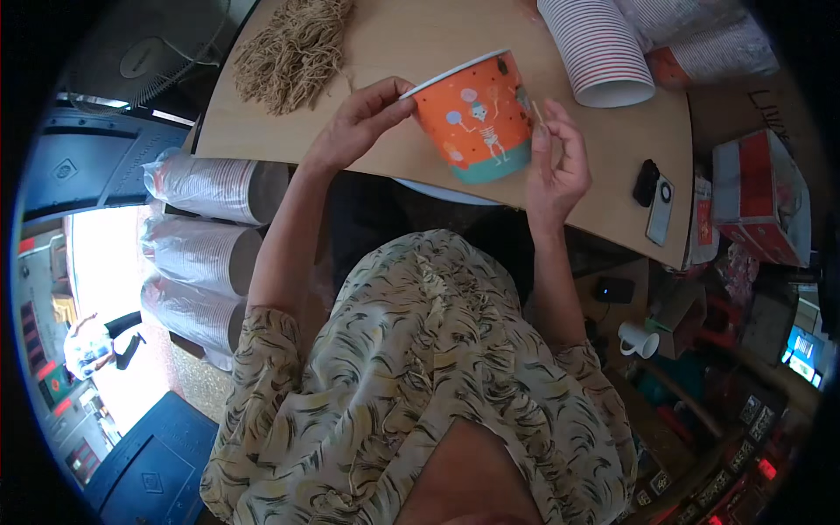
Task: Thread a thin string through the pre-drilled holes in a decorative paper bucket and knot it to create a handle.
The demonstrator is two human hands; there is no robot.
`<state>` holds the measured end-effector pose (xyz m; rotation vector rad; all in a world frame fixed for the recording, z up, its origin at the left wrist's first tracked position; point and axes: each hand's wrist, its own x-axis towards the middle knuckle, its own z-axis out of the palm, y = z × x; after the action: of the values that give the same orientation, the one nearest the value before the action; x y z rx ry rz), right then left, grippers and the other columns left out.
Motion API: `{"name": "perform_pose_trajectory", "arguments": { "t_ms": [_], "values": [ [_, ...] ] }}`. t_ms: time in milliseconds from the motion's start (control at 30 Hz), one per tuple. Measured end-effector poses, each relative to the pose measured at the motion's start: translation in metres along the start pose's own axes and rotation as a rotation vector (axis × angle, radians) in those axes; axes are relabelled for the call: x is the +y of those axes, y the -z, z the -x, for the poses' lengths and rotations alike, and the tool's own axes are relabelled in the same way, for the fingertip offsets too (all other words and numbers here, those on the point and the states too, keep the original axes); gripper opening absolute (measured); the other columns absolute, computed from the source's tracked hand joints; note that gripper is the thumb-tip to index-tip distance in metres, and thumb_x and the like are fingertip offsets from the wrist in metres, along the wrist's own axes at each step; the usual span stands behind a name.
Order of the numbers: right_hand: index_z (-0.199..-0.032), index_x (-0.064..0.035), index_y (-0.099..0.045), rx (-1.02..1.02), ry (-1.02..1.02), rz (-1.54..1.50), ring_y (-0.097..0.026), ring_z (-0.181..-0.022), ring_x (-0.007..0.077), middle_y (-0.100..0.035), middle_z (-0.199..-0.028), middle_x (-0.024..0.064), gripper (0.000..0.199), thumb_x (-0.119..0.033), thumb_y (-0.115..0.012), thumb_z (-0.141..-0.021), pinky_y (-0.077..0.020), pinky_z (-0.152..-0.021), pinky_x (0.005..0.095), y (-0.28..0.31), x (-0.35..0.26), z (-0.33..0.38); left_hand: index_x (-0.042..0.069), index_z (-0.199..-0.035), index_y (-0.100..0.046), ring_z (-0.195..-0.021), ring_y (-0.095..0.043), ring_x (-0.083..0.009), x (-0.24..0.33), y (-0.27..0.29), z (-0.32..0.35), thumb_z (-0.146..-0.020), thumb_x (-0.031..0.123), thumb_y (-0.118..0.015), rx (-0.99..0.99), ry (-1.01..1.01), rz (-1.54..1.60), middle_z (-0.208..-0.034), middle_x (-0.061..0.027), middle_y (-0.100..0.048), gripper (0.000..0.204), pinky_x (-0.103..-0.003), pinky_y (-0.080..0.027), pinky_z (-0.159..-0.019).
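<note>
Over the near edge of the desk [394, 44], the person in the patterned shirt [420, 315] is holding up an orange tub [477, 118], tilted, its white rim up and its green foot down, with a little skeleton printed on the side facing me. The left hand [359, 122] is partly closed on the rim, thumb along the outside; the other fingers are mostly hidden from here. The right hand [560, 162] is half curled beside the tub's lower right side, thumb and fingertips pinched around a short tan strand [537, 112]. Whether that thumb touches the tub as well, I can't tell.

A tangled heap of tan twine [293, 52] lies at the far left of the desk. Across on the right a stack [595, 44] of nested tubs lies on its side, mouth toward the person, next to more in clear wrap [722, 52]. Near the desk's right edge a phone [661, 213] lies just beside a small black case [646, 182]. Past that edge sits a red and white box [761, 197], and lower down a white mug [639, 339]. To the person's left, three wrapped stacks [188, 254] lie on their sides, one above another as I see them.
</note>
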<state>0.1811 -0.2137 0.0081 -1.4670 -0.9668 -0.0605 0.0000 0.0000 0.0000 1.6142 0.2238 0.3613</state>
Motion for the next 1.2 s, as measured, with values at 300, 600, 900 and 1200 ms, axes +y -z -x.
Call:
{"name": "perform_pose_trajectory", "arguments": {
  "t_ms": [300,600,900,1200],
  "values": [
    [-0.101,0.0024,-0.056,-0.055,-0.050,-0.108,-0.067,-0.107,0.0195,-0.068,-0.124,0.0206,0.010,-0.006,-0.061,-0.099,-0.0524,-0.091,0.0321,0.001,0.031,-0.026,0.004,-0.116,-0.063,-0.108,-0.056,-0.0084,-0.025,-0.025,-0.022,-0.104,0.025,-0.056,0.100,0.029,0.236,-0.107,0.0006,-0.065,0.025,-0.027,-0.041,-0.101],
    [-0.099,0.0038,-0.059,-0.176,0.121,0.113,-0.065,-0.114,0.0255,-0.065,-0.127,0.0227,0.007,-0.002,-0.063,-0.097,-0.0525,-0.096,0.0372,0.003,0.032,-0.031,0.001,-0.122,-0.063,-0.097,-0.062,-0.0096,0.019,-0.042,-0.052,-0.093,0.023,-0.066,0.177,0.142,0.220,-0.102,-0.0014,-0.069,0.036,-0.028,-0.046,-0.094],
    [-0.100,0.0014,-0.059,-0.185,0.180,0.148,-0.063,-0.113,0.0298,-0.066,-0.124,0.0184,0.010,0.001,-0.065,-0.092,-0.0507,-0.095,0.0392,0.001,0.039,-0.039,-0.002,-0.123,-0.062,-0.091,-0.064,-0.0097,0.021,-0.035,-0.066,-0.093,0.017,-0.065,0.081,0.171,0.212,-0.101,-0.0033,-0.070,0.035,-0.027,-0.050,-0.085],
    [-0.100,-0.0005,-0.060,-0.182,0.220,0.144,-0.063,-0.110,0.0350,-0.067,-0.122,0.0165,0.018,0.003,-0.070,-0.086,-0.0472,-0.098,0.0434,-0.001,0.037,-0.043,-0.004,-0.123,-0.061,-0.091,-0.065,-0.0105,0.015,-0.033,-0.068,-0.091,0.013,-0.064,0.132,0.186,0.331,-0.104,-0.0045,-0.070,0.036,-0.026,-0.049,-0.086]
  ]
}}
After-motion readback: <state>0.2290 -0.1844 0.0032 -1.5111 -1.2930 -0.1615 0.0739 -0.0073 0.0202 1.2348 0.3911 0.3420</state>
